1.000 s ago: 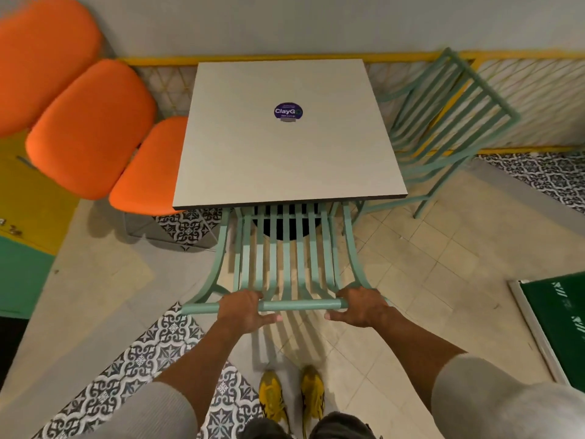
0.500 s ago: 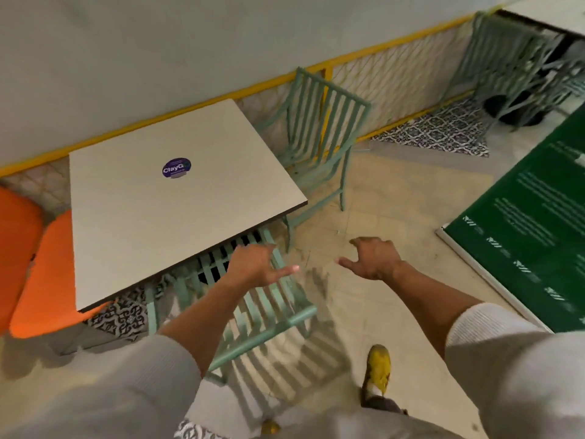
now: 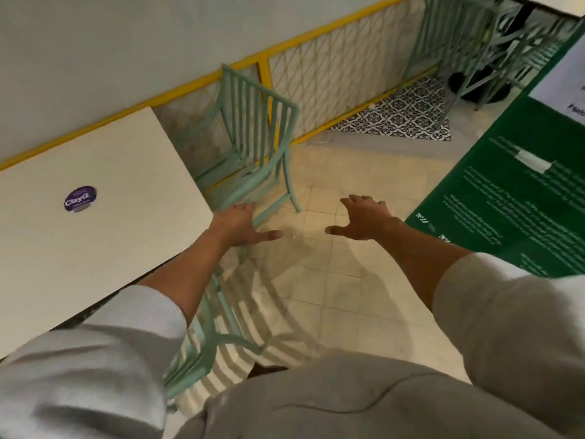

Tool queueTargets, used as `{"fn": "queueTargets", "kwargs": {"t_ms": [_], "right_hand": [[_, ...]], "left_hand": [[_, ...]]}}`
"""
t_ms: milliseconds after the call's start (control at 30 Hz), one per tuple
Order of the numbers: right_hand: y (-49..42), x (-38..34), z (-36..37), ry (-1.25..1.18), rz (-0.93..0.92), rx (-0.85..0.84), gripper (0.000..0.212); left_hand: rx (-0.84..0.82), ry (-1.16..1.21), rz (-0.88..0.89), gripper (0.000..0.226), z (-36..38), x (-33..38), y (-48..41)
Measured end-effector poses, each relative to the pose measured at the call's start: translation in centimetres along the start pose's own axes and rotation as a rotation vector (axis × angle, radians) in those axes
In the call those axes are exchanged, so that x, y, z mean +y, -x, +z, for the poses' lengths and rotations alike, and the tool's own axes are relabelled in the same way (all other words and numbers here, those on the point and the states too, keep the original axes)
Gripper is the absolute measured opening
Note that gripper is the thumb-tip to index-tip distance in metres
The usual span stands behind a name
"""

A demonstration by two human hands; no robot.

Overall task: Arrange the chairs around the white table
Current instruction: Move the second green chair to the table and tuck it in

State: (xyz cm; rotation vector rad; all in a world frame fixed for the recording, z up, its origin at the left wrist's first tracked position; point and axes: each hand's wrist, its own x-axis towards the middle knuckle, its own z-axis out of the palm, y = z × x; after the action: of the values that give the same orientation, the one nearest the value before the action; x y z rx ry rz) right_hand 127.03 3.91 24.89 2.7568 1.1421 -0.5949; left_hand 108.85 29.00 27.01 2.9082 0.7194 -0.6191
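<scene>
The white square table with a purple round sticker fills the left. A mint-green slatted chair is tucked under its near edge, mostly hidden by my left arm. A second mint-green chair stands at the table's right side, turned at an angle against the yellow railing. My left hand hovers open just beside that chair's seat edge. My right hand is open over the bare floor, right of the chair, holding nothing.
A yellow-framed mesh railing runs along the wall behind. A green signboard leans at the right. More mint-green chairs and another table stand at the far top right. Beige tiled floor lies between.
Both hands let go of the near chair's back, which now sits under the table. My view turned right, and both hands moved toward the second chair by the railing.
</scene>
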Motion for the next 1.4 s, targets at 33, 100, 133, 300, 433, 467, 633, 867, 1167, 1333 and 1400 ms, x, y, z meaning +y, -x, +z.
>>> {"fn": "queueTargets", "kwargs": {"t_ms": [33, 100, 133, 300, 433, 467, 633, 867, 1167, 1333, 1400], "right_hand": [[-0.8, 1.1, -0.3, 0.003, -0.006, -0.003, 0.108], [-2.7, 3.3, -1.1, 0.007, -0.019, -0.023, 0.108], [-3.8, 4.3, -1.5, 0.007, -0.025, -0.033, 0.108], [-10.8, 8.6, -2.9, 0.009, -0.055, -0.084, 0.108], [-17.5, 11.0, -5.4, 0.030, -0.092, -0.093, 0.108], [-19.2, 11.4, -6.4, 0.037, -0.106, -0.111, 0.108], [-29.4, 12.0, -11.6, 0.039, -0.195, -0.123, 0.106], [-44.4, 10.4, -16.5, 0.079, -0.384, -0.101, 0.100], [-62.0, 8.9, -23.4, 0.242, -0.778, -0.084, 0.087], [-69.1, 7.4, -27.8, 0.397, -0.958, -0.120, 0.069], [-71.4, 6.5, -28.9, 0.431, -1.003, -0.127, 0.065]], "left_hand": [[-0.012, -0.001, -0.012, 0.141, -0.5, 0.9, -1.3], [-0.047, -0.012, -0.033, 0.145, -1.6, 2.4, -4.0], [-0.064, -0.017, -0.040, 0.146, -2.1, 3.0, -5.5], [-0.107, 0.018, -0.060, 0.139, -3.6, 4.9, -13.1], [-0.134, 0.137, -0.071, 0.134, -4.1, 6.1, -19.2], [-0.137, 0.163, -0.077, 0.132, -4.5, 6.2, -20.6], [-0.126, 0.294, -0.180, 0.127, -7.3, 4.9, -26.7], [-0.121, 0.399, -0.380, 0.117, -10.4, 2.2, -33.0], [-0.024, 0.686, -0.710, 0.121, -12.9, 4.4, -43.0], [0.009, 0.779, -0.899, 0.130, -15.5, 8.5, -48.5], [0.042, 0.802, -0.940, 0.122, -16.0, 9.8, -50.1]]}}
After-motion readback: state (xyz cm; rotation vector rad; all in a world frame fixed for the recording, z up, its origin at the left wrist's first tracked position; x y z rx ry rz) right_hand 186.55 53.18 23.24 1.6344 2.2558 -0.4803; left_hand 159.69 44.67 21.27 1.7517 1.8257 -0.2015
